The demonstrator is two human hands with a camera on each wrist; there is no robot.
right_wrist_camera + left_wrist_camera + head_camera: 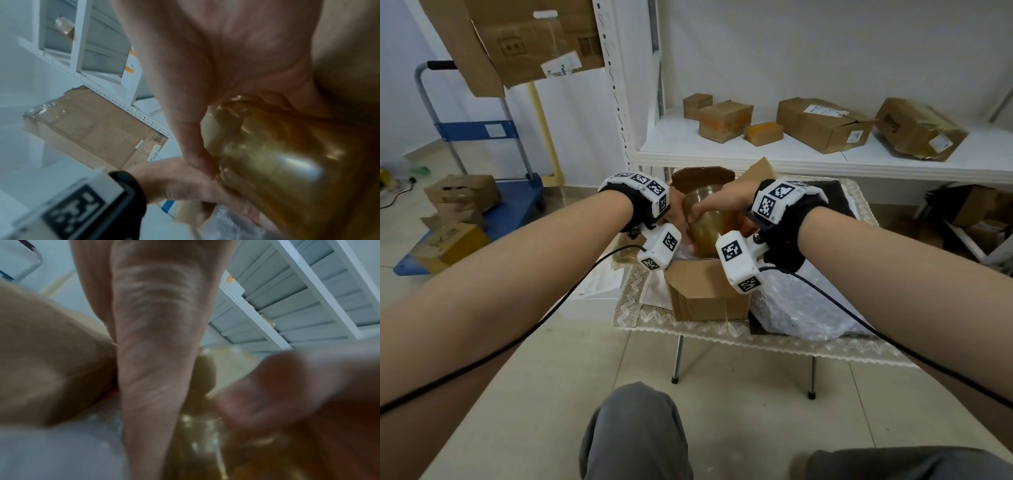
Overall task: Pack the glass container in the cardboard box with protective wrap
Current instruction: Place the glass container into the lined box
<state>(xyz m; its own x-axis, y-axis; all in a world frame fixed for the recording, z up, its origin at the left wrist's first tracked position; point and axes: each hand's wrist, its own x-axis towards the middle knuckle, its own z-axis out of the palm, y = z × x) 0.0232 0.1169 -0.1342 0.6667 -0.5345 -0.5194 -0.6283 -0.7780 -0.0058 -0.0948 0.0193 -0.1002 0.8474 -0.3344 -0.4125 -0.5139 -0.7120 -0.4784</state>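
Note:
An amber-looking glass container stands upright inside the open cardboard box on the small table. My right hand comes from the right and grips the container near its top, thumb and fingers curled on the glass. Against the container's left side lies my left hand, with a finger held straight beside the glass. Clear bubble wrap lies in the box under the left hand. The container's base is hidden by the box wall and the wrist cameras.
More bubble wrap is heaped on the lace-covered table right of the box. A white shelf with several cardboard boxes runs just behind. A blue trolley with boxes stands at the left.

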